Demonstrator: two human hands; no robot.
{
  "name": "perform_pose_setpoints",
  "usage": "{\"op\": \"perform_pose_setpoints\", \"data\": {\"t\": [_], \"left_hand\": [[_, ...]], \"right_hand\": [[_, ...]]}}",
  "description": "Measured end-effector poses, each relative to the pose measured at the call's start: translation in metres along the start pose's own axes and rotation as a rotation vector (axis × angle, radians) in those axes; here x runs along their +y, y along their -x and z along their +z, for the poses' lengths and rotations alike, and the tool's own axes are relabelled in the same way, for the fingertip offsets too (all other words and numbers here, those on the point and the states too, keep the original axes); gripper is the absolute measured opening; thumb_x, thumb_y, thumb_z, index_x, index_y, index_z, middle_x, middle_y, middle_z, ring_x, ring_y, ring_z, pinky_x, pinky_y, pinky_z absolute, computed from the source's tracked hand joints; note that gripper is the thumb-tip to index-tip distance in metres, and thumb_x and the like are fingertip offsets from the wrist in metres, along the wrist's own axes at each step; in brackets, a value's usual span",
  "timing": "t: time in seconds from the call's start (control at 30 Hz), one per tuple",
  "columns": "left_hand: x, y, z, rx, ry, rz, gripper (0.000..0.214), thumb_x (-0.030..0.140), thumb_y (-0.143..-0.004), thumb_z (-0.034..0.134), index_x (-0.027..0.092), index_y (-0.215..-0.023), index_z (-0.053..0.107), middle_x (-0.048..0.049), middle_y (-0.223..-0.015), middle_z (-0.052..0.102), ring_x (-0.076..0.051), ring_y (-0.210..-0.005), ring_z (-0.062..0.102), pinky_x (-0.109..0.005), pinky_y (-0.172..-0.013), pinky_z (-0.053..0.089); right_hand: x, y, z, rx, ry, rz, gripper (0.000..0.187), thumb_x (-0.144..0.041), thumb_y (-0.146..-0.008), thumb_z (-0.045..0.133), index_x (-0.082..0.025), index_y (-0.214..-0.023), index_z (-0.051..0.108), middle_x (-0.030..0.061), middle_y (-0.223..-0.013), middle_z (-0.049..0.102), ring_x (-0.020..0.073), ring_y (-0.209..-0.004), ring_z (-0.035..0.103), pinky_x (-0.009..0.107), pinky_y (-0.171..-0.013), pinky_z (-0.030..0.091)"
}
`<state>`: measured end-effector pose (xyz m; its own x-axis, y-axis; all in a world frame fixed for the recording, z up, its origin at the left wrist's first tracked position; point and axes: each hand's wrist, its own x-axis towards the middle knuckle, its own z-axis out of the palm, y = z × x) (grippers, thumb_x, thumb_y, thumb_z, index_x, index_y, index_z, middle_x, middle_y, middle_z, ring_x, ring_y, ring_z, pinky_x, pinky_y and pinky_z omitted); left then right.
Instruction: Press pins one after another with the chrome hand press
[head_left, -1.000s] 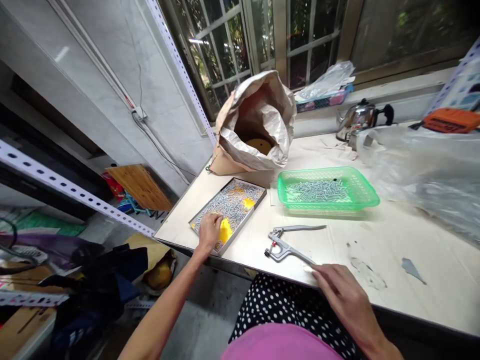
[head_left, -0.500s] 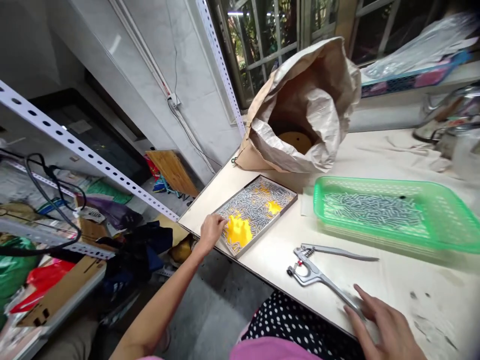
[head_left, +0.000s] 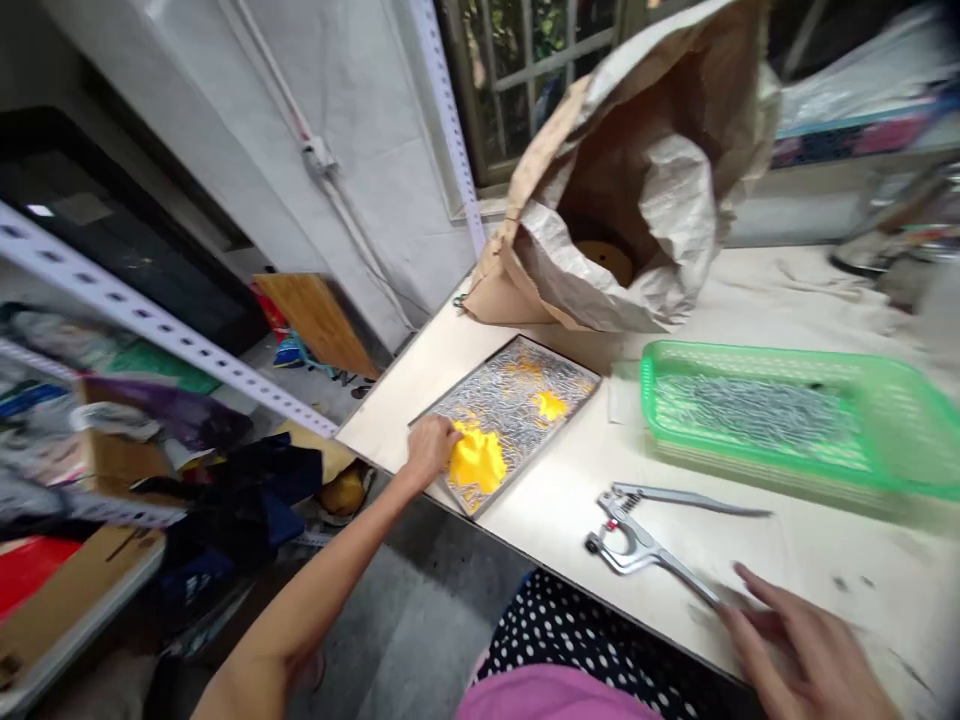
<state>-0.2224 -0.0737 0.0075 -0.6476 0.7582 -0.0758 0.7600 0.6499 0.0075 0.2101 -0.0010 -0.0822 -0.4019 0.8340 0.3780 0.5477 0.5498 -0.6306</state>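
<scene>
My left hand point(head_left: 433, 446) is at the near-left side of a shallow tray point(head_left: 534, 455), its fingers curled together beside a large yellow patch point(head_left: 478, 460). What those fingers hold, if anything, is hidden. Many small silvery pins point(head_left: 510, 400) fill the tray, with smaller yellow patches among them. My right hand point(head_left: 806, 650) rests low on the table with fingers apart, its thumb by the handle end of some grey metal spring pliers point(head_left: 637, 545). The pliers lie with their handles spread.
A green plastic basket point(head_left: 757, 350) with slim grey metal pieces stands right of the tray. Behind is a big open paper sack point(head_left: 525, 285). A perforated metal post point(head_left: 450, 120) rises at the table's far corner. Boxes and bags crowd the left side.
The view has shifted a little. My left hand has moved slightly further over the tray's edge. My right hand has stayed beside the pliers, fingers still apart.
</scene>
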Motion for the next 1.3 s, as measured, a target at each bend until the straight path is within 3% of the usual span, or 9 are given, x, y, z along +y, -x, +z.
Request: {"op": "perform_pose_setpoints", "data": {"t": [0.1, 0.2, 0.27, 0.43, 0.6, 0.77, 0.87, 1.1, 1.3], "left_hand": [[-0.005, -0.003, -0.005, -0.026, 0.000, 0.025, 0.018, 0.028, -0.087, 0.054, 0.018, -0.082, 0.069, -0.0092, -0.093, 0.070, -0.024, -0.091, 0.063, -0.029, -0.072, 0.047], [0.001, 0.000, -0.017, 0.108, 0.058, 0.163, 0.020, 0.032, -0.084, 0.052, 0.020, -0.082, 0.067, -0.0080, -0.089, 0.070, -0.026, -0.093, 0.063, -0.031, -0.074, 0.048], [0.017, 0.014, -0.028, 0.145, 0.274, 0.221, 0.023, 0.039, -0.084, 0.051, 0.020, -0.082, 0.065, -0.0057, -0.084, 0.069, -0.023, -0.080, 0.063, -0.031, -0.072, 0.048], [0.082, 0.067, -0.041, -0.019, 0.789, 0.344, 0.025, 0.044, -0.082, 0.055, 0.020, -0.079, 0.063, -0.0015, -0.075, 0.066, -0.017, -0.070, 0.060, -0.027, -0.066, 0.047], [0.111, 0.090, -0.014, -0.176, 1.030, 0.265, 0.025, 0.043, -0.081, 0.059, 0.018, -0.078, 0.062, -0.0003, -0.070, 0.061, -0.013, -0.062, 0.055, -0.024, -0.058, 0.045], [0.115, 0.114, 0.018, -0.230, 1.229, 0.125, 0.032, 0.049, -0.082, 0.060, 0.017, -0.083, 0.061, -0.0004, -0.071, 0.059, -0.014, -0.063, 0.057, -0.023, -0.057, 0.047], [0.125, 0.118, 0.032, -0.243, 1.233, 0.206, 0.031, 0.047, -0.085, 0.059, 0.017, -0.088, 0.063, -0.0046, -0.087, 0.066, -0.017, -0.080, 0.063, -0.026, -0.070, 0.050], [0.142, 0.107, 0.047, -0.265, 1.236, 0.309, 0.026, 0.043, -0.088, 0.058, 0.018, -0.091, 0.063, -0.0051, -0.092, 0.068, -0.019, -0.088, 0.064, -0.027, -0.081, 0.048], [0.148, 0.118, 0.049, -0.423, 1.267, 0.224, 0.032, 0.048, -0.083, 0.060, 0.016, -0.084, 0.062, -0.0041, -0.079, 0.066, -0.017, -0.075, 0.062, -0.026, -0.069, 0.050]], "right_hand": [[-0.029, -0.019, -0.007, -0.108, -0.002, -0.079, 0.029, -0.036, -0.096, 0.049, -0.025, -0.121, 0.059, 0.0092, -0.107, 0.062, 0.0257, -0.098, 0.060, 0.040, -0.083, 0.051], [-0.049, -0.040, 0.000, -0.198, 0.067, -0.117, 0.031, -0.030, -0.097, 0.049, -0.020, -0.126, 0.056, 0.0108, -0.108, 0.062, 0.0260, -0.100, 0.057, 0.042, -0.086, 0.048], [-0.055, -0.050, 0.007, -0.265, 0.137, -0.120, 0.032, -0.028, -0.095, 0.053, -0.019, -0.126, 0.056, 0.0116, -0.109, 0.061, 0.0267, -0.098, 0.055, 0.043, -0.084, 0.048], [-0.059, -0.057, 0.010, -0.389, 0.220, -0.132, 0.039, -0.027, -0.091, 0.060, -0.018, -0.128, 0.055, 0.0122, -0.109, 0.059, 0.0268, -0.097, 0.051, 0.041, -0.082, 0.045], [-0.073, -0.076, 0.005, -0.374, 0.302, -0.290, 0.036, -0.023, -0.095, 0.053, -0.027, -0.131, 0.054, 0.0096, -0.116, 0.059, 0.0257, -0.101, 0.047, 0.041, -0.086, 0.038], [-0.089, -0.113, 0.017, -0.707, 0.370, -0.573, 0.015, -0.020, -0.095, 0.052, -0.020, -0.095, 0.068, 0.0076, -0.099, 0.060, 0.0231, -0.095, 0.047, 0.036, -0.077, 0.037], [-0.088, -0.128, 0.027, -0.784, 0.366, -0.667, 0.016, -0.016, -0.094, 0.051, -0.015, -0.086, 0.065, 0.0085, -0.097, 0.058, 0.0212, -0.092, 0.047, 0.034, -0.075, 0.037], [-0.073, -0.116, 0.042, -0.637, 0.109, -0.446, 0.012, -0.016, -0.097, 0.046, -0.013, -0.095, 0.057, 0.0072, -0.094, 0.058, 0.0162, -0.080, 0.052, 0.029, -0.071, 0.043], [-0.054, -0.159, -0.018, -0.061, -0.033, -0.307, 0.016, -0.018, -0.098, 0.039, -0.017, -0.093, 0.054, 0.0051, -0.087, 0.057, 0.0168, -0.082, 0.054, 0.030, -0.076, 0.045]]}}
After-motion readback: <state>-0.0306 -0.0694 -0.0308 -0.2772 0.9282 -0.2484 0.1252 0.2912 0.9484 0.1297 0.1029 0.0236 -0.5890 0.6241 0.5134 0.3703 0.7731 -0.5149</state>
